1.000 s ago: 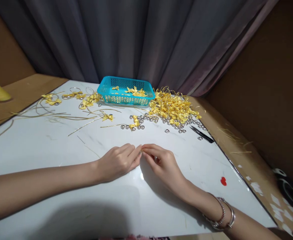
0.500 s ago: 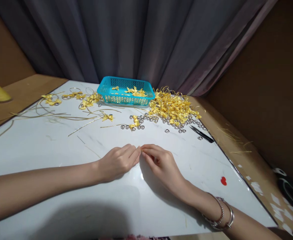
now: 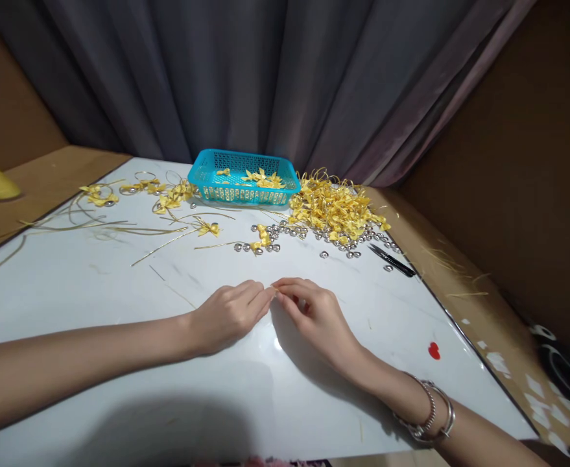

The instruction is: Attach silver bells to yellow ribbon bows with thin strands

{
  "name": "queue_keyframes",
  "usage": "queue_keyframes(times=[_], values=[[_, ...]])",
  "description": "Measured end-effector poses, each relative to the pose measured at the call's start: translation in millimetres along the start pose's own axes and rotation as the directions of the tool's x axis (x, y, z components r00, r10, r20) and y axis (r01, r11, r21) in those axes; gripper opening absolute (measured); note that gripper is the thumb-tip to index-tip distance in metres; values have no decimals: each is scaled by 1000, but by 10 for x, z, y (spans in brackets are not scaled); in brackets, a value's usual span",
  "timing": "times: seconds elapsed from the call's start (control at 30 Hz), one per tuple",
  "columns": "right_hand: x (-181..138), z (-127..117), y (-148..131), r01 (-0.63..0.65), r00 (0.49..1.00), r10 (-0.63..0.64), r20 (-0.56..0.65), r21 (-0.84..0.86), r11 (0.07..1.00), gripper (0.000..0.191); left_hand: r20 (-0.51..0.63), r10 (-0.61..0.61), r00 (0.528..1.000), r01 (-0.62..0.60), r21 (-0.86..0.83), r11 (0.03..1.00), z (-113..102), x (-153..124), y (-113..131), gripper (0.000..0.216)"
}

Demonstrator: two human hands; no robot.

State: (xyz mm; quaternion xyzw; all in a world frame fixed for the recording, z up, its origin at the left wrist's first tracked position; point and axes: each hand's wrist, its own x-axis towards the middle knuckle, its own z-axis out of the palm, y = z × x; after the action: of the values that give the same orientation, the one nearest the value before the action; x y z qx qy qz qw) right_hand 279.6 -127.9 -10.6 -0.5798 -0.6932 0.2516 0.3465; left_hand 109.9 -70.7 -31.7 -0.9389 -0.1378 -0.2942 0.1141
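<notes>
The person's left hand (image 3: 233, 316) and right hand (image 3: 318, 314) meet at the fingertips above a glossy white bench (image 3: 133, 285) with faint marble veining. Both have their fingers bent inward; whether anything is gripped at the tips cannot be told, as the fingers cover the spot.

Just beyond the hands sit satiny yellow bows (image 3: 261, 240) beside smooth silvery oval beads (image 3: 273, 247). To the right, a dense, crinkled heap of bows (image 3: 338, 204) with looped cords lies against a blue basket (image 3: 246, 194) of perforated plastic. Thin, stiff gold cords (image 3: 85, 226) spread across the left side, near a single bow (image 3: 209, 228) with trailing strands.

By count: two hands, one basket, one black pointed tool (image 3: 392, 261), one flat red heart (image 3: 434, 351), and two silver bracelets (image 3: 433, 415) on the right wrist, one beaded, one smooth. Two beads lie singly near the tool; those by the heap are too crowded to count. One bow rests apart from the cluster inside the basket.
</notes>
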Motion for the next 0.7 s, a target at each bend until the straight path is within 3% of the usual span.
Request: queue_keyframes(times=[0.1,0.23,0.47,0.6,0.7], values=[[26,-26,-13,-57,998,55,26,78,995,22,26,-131,991,133,-188,973,4,-1,15,26],[60,-58,-29,-137,989,125,78,165,977,22,89,-272,958,285,-411,866,2,15,24,24],[97,-104,-20,-250,962,216,165,230,940,17,208,-429,879,465,-568,679,-42,61,12,20],[120,-141,-49,-361,919,288,269,278,890,18,320,-497,806,574,-624,530,-77,85,-6,21],[140,-172,-55,-425,889,321,327,325,845,16,452,-515,729,658,-672,341,-101,113,-37,23]])
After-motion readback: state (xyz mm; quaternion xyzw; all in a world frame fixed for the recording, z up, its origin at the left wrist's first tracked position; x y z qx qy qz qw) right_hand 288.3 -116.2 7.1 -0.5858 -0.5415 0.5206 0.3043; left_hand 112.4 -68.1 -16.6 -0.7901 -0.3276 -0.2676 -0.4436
